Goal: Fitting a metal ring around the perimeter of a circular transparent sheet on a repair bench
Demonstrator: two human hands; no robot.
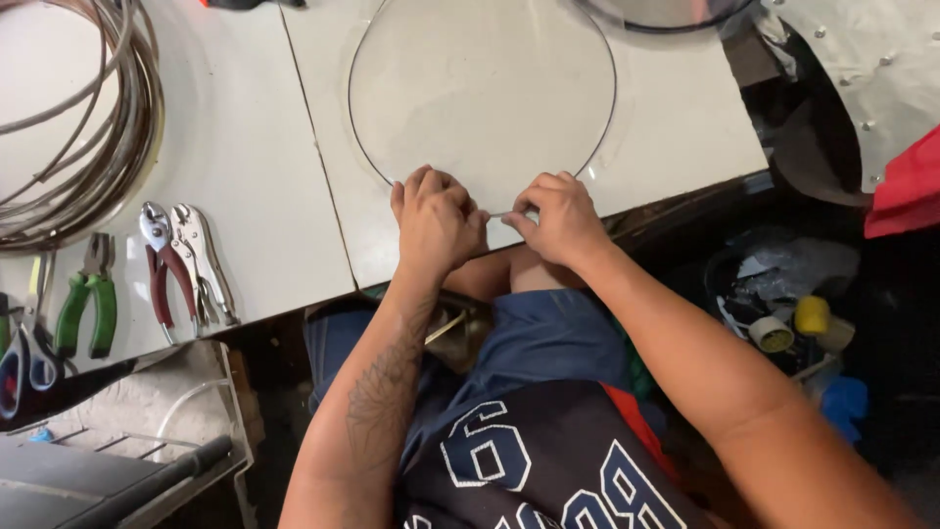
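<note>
both hands (436,223) (563,220) pinch wire hoop (364,157); pliers (86,306) nearby

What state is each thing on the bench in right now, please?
Wire hoop: flat on the table, its near ends pinched together.
Left hand: shut on the hoop.
Right hand: shut on the hoop.
Red pliers: lying flat, handles spread.
Locking pliers: lying flat.
Green pliers: lying flat, handles apart.
Cable: coiled.

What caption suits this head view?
Both hands, left hand and right hand, pinch a wire hoop on a white table.
</note>
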